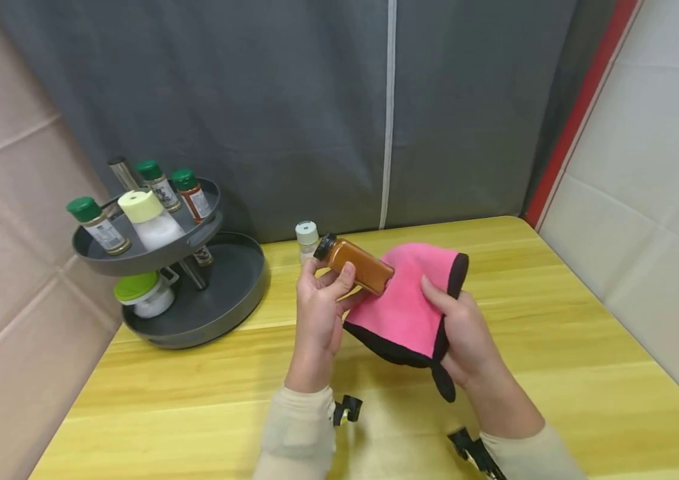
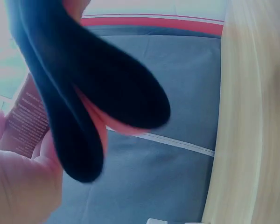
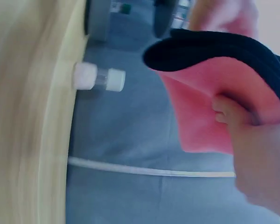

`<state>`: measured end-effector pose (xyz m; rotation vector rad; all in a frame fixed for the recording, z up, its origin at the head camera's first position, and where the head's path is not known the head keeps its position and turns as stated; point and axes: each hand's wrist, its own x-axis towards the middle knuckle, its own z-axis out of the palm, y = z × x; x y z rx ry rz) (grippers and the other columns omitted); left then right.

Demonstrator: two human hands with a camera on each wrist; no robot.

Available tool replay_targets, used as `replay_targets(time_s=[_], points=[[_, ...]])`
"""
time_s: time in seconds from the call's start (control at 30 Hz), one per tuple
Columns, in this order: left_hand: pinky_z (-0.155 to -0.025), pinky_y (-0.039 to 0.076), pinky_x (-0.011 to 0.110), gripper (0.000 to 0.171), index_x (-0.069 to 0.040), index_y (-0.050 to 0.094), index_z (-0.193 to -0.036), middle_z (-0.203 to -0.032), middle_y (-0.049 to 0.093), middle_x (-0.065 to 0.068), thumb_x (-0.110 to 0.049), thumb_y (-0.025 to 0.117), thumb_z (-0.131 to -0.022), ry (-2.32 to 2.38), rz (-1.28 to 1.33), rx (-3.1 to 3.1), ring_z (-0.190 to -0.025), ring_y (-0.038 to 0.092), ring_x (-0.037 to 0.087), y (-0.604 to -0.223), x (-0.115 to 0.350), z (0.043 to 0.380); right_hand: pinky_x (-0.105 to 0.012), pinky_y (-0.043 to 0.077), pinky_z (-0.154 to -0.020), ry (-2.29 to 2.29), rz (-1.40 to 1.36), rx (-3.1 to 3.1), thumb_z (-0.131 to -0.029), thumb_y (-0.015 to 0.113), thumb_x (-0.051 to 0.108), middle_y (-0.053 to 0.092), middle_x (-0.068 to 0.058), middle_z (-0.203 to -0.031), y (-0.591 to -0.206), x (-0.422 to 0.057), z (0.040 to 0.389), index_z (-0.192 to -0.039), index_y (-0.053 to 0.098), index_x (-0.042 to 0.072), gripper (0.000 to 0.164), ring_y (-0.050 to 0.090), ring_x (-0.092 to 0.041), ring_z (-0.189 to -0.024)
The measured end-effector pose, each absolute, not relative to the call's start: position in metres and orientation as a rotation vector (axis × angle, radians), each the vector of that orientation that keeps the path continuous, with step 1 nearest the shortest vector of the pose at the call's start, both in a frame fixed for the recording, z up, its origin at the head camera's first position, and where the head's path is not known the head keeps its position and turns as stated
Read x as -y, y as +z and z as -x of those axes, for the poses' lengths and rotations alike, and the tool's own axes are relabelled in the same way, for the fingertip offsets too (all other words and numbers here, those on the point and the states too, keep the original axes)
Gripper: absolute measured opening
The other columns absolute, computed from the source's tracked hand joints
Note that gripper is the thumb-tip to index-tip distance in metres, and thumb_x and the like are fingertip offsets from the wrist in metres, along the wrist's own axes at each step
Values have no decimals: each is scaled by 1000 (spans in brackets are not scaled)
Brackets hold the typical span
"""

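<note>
- Two hands work above a wooden table [image 1: 555, 373] in the head view: the left hand [image 1: 317, 310] pinches a brown-filled bottle [image 1: 366, 265] between thumb and fingers, and the right hand [image 1: 468, 337] grips a pink cloth [image 1: 405, 300] with black edging, its thumb on the pink face.
- The bottle is tilted, its black cap [image 1: 325, 247] toward the upper left and its base against the cloth.
- Just behind the left hand, a white-capped jar [image 1: 307, 235] stands on the table, partly hidden.
- To the left is a dark two-tier rack [image 1: 195, 333]; its upper tier carries three green-capped jars [image 1: 105, 233] and a container with a pale yellow lid [image 1: 141, 206], and its lower tier a white pot with a green lid [image 1: 136, 287].
- From the left wrist, the cloth's black edging hangs in two folds across the foreground; beyond it, the left hand's thumb and fingers are closed about the bottle, whose printed label faces this camera.
- From the right wrist, the right hand's thumb presses into the folded cloth; the bottle is hard to make out there.
</note>
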<state>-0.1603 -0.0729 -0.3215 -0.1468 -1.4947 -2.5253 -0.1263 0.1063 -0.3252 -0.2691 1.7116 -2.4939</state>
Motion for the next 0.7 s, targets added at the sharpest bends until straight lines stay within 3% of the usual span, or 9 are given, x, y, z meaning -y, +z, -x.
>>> replay_targets(time_s=[0.07, 0.17, 0.3, 0.37, 0.4, 0.43, 0.5, 0.57, 0.7], points=[[-87, 55, 55, 42, -2, 45, -132, -122, 63, 25, -7, 66, -96, -2538, 147, 1486, -103, 69, 33, -320, 74, 160, -34, 57, -87, -2444, 402, -1918, -107, 51, 30, 63, -11, -114, -332, -103, 124, -132, 47, 3, 37, 67, -21, -101], [-86, 56, 53, 42, -1, 45, -132, -120, 63, 25, -9, 66, -97, -2549, 148, 1460, -99, 71, 33, -317, 76, 159, -28, 57, -69, -2166, 858, -2480, -104, 58, 17, 66, -9, -90, -346, -98, 125, -111, 60, -2, 20, 67, -15, -78], [-83, 58, 51, 42, -1, 46, -132, -118, 63, 25, -13, 66, -97, -2540, 128, 1445, -95, 72, 32, -314, 81, 159, -33, 57, -88, -1497, 1603, -3073, -103, 51, 10, 71, -18, -108, -361, -101, 136, -117, 64, -7, 25, 71, -26, -98], [-82, 58, 51, 41, 0, 46, -131, -116, 64, 24, -13, 66, -97, -2545, 114, 1443, -93, 72, 31, -314, 83, 159, -35, 52, -98, -1350, 1763, -3122, -99, 50, 3, 69, -19, -120, -365, -104, 140, -125, 62, -6, 29, 67, -29, -110], [-82, 58, 51, 41, 0, 45, -130, -116, 64, 24, -12, 66, -97, -2552, 113, 1443, -93, 72, 30, -314, 83, 159, -34, 52, -98, -1372, 1768, -3091, -97, 49, 0, 69, -19, -118, -366, -105, 141, -122, 62, -7, 28, 68, -29, -109], [-82, 58, 50, 41, 0, 45, -130, -115, 64, 24, -11, 66, -97, -2557, 113, 1447, -93, 72, 30, -315, 84, 159, -29, 54, -91, -1454, 1708, -3033, -94, 49, -5, 70, -16, -106, -366, -106, 141, -114, 64, -6, 24, 69, -24, -98], [-82, 58, 50, 40, 0, 46, -128, -115, 64, 23, -10, 67, -96, -2561, 118, 1452, -93, 72, 30, -316, 84, 159, -25, 55, -79, -1715, 1450, -2854, -93, 55, -7, 68, -12, -96, -364, -106, 139, -109, 64, -3, 19, 65, -17, -85], [-82, 59, 50, 40, -1, 46, -129, -116, 64, 24, -9, 68, -95, -2553, 139, 1462, -94, 72, 31, -317, 83, 159, -25, 53, -73, -1984, 1119, -2576, -98, 59, -1, 63, -9, -96, -358, -107, 137, -113, 62, -1, 15, 60, -14, -83], [-84, 57, 53, 43, -3, 47, -130, -122, 64, 25, -6, 69, -93, -2525, 197, 1503, -104, 70, 34, -319, 84, 160, -36, 56, -91, -2282, 597, -1960, -106, 53, 24, 57, -14, -128, -344, -114, 139, -143, 42, 4, 43, 64, -22, -110]])
